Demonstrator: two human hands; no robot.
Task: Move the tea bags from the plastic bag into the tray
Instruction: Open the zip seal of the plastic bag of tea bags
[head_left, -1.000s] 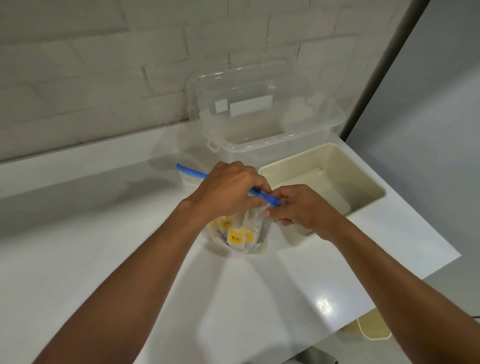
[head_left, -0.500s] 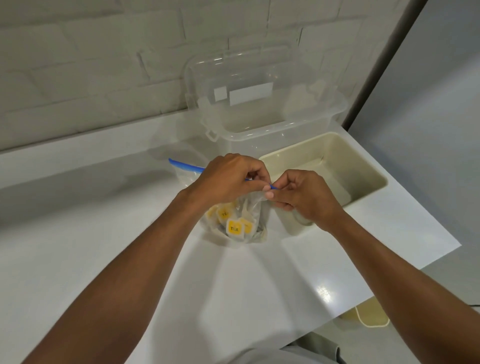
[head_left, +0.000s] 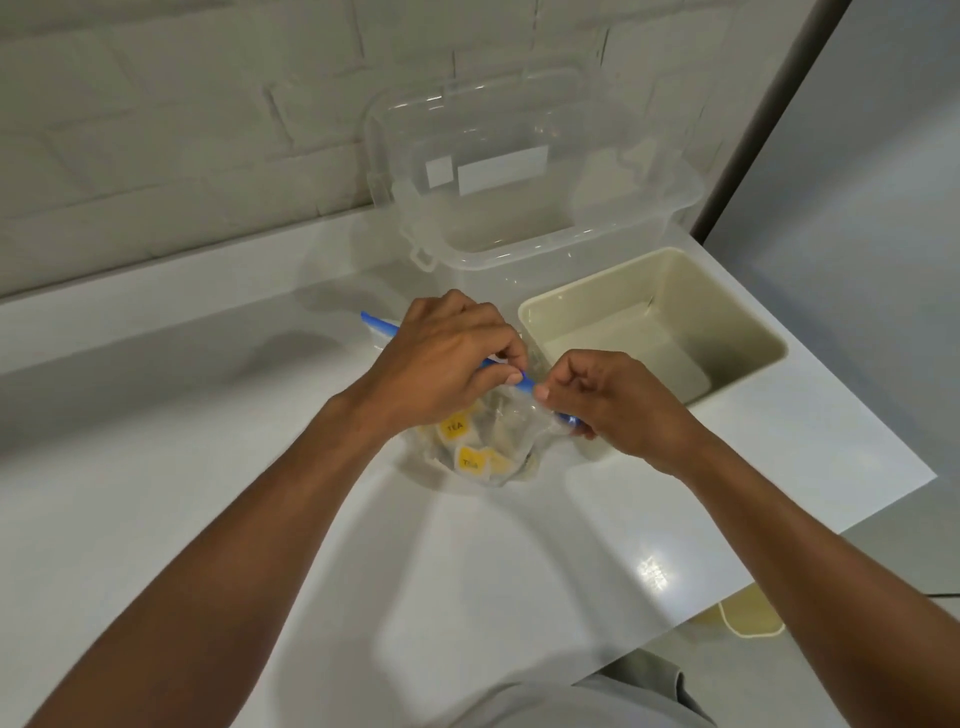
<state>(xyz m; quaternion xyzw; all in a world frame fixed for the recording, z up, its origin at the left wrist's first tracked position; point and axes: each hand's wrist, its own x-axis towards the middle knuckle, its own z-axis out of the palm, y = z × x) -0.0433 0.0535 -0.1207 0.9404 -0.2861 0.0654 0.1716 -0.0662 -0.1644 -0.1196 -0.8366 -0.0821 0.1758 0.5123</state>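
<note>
Home kitchen: white counter (head_left: 218, 467), brick wall (head_left: 182, 130).

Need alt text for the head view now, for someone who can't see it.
The left hand and right hand pinch the blue zip strip of a bag of tea bags on a counter. A beige tray beside it holds none.

plastic bag (head_left: 511, 415): clear crinkly film | tea bags (head_left: 470, 460): yellow paper tags | tray (head_left: 727, 306): smooth beige plastic | box (head_left: 519, 218): clear glossy plastic | bench (head_left: 156, 441): white, smooth, glossy | wall (head_left: 182, 130): matt painted brick
</note>
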